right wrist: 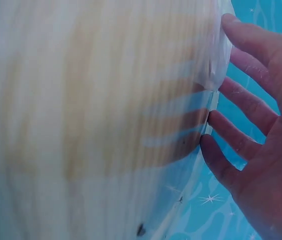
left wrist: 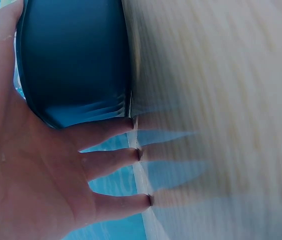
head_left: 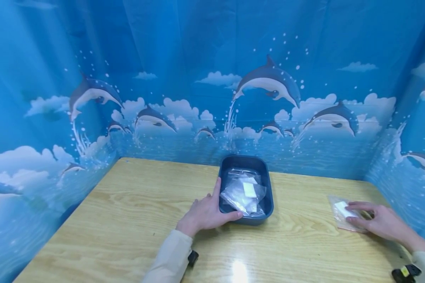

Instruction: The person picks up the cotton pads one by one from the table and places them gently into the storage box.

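A dark blue plastic bin (head_left: 248,221) stands near the table's back edge. My left hand (head_left: 206,212) rests against its near left corner, thumb along the near rim and index finger along the left side. In the left wrist view the other fingers (left wrist: 113,165) are spread and nearly straight, their tips at the tabletop. Inside the bin lie several clear plastic bags (head_left: 239,194) with white pieces in them. Far to the right, my right hand (head_left: 384,222) pinches a clear zip bag (head_left: 336,214) holding a white block, thumb and fingertips at the block. The bag lies on the table.
The wood-grain table (head_left: 127,220) runs to a blue dolphin-print curtain (head_left: 184,78) at the back and both sides. Light glares off the tabletop near the front. A small black device (head_left: 193,258) sits at the left wrist, another (head_left: 406,272) at the right.
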### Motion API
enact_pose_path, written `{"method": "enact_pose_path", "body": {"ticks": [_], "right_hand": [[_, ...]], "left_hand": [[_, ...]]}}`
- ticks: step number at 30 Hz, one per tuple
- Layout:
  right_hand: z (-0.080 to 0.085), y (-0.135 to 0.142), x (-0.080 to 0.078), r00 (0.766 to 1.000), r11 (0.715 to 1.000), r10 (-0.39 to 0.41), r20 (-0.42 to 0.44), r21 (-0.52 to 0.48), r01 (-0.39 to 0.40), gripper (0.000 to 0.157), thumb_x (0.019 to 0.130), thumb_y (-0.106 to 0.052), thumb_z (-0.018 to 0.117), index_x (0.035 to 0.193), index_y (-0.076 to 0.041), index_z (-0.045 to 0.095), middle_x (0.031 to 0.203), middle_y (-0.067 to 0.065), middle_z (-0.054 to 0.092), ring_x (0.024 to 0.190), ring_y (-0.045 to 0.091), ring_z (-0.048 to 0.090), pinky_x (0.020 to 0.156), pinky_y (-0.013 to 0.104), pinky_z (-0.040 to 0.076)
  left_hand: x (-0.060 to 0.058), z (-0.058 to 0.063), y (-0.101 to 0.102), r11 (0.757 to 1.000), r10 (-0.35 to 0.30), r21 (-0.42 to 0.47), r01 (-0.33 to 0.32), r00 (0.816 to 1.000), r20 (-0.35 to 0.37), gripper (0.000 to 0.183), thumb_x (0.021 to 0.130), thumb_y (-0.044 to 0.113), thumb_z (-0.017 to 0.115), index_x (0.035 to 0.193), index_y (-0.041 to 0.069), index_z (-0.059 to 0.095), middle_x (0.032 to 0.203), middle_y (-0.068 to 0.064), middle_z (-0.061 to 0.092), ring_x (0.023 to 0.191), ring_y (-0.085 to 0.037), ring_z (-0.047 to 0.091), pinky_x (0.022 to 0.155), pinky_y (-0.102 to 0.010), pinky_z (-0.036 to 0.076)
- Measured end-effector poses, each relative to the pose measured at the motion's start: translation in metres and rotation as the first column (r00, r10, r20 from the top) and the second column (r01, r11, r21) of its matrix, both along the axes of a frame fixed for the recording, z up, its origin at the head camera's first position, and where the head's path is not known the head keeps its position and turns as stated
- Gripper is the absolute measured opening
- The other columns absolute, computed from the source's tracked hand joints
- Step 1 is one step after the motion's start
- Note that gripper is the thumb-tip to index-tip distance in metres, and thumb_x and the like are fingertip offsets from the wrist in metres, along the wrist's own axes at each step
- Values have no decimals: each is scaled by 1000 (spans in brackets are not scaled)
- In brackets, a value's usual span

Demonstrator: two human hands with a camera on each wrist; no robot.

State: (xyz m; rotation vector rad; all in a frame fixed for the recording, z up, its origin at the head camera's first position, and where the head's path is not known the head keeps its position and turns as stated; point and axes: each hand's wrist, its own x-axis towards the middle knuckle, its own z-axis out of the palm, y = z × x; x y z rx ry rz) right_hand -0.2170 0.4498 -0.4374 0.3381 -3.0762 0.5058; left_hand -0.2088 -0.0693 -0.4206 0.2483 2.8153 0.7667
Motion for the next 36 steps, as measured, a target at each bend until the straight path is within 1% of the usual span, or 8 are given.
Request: {"method": "enact_pose_path", "body": {"ticks": [2,5,8,10,19,26,32,36], "right_hand": [[0,0,0,1000,1000,10,-17,4,-10,46,91,-43,76,123,-9,75,128,25,69,112,54,63,82,64,54],[-1,0,-1,999,1000,19,-46,6,-19,34,90,-40,78,114,-16,79,122,18,74,105,25,72,81,55,58],[-2,1,-2,997,1000,18,-81,-3,-18,20,89,-35,80,105,-23,81,116,8,78,95,-10,60,76,44,60],[-2,2,-3,995,1000,22,-95,-12,-23,14,89,-32,81,101,-26,82,113,5,78,94,-21,50,74,39,60],[-6,2,-3,982,999,48,-185,-10,-51,11,87,-25,82,97,-22,83,103,-12,78,92,-23,50,68,27,57],[-3,-4,-1,979,997,29,-202,-61,-42,18,89,-25,81,102,-13,82,101,15,79,88,-23,49,65,28,58],[7,-17,1,969,993,34,-245,-103,-60,17,91,-21,79,105,-11,81,101,18,79,78,-16,59,60,22,57],[13,-29,2,958,993,36,-283,-97,-66,16,89,-20,80,104,-13,81,102,18,79,80,-18,57,59,21,56]], "left_hand": [[0,0,0,1000,0,-2,0,1000,-1,128,76,90,56,166,25,-9,152,-26,51,142,-42,50,119,-70,28],[1,0,0,1000,1,1,-1,1000,-1,128,76,90,56,166,26,-9,153,-26,50,143,-42,49,120,-70,27],[2,1,0,1000,1,7,-1,1000,-2,129,76,90,57,166,25,-9,153,-26,50,143,-42,49,120,-70,27],[2,0,1,1000,2,7,-2,1000,-2,129,76,90,57,166,26,-9,153,-26,50,143,-42,49,120,-70,27],[2,-1,0,1000,6,14,-6,1000,-2,129,75,91,57,166,26,-8,154,-24,49,144,-42,47,120,-70,26],[2,0,0,1000,2,10,-2,1000,3,128,76,90,57,166,26,-9,154,-26,49,143,-43,48,120,-70,27],[1,1,0,1000,4,7,-4,1000,-4,128,76,89,57,166,25,-8,152,-27,50,142,-42,50,120,-70,27],[1,2,1,1000,6,5,-6,1000,-6,129,76,89,58,166,24,-7,152,-27,51,142,-42,50,119,-70,27]]}}
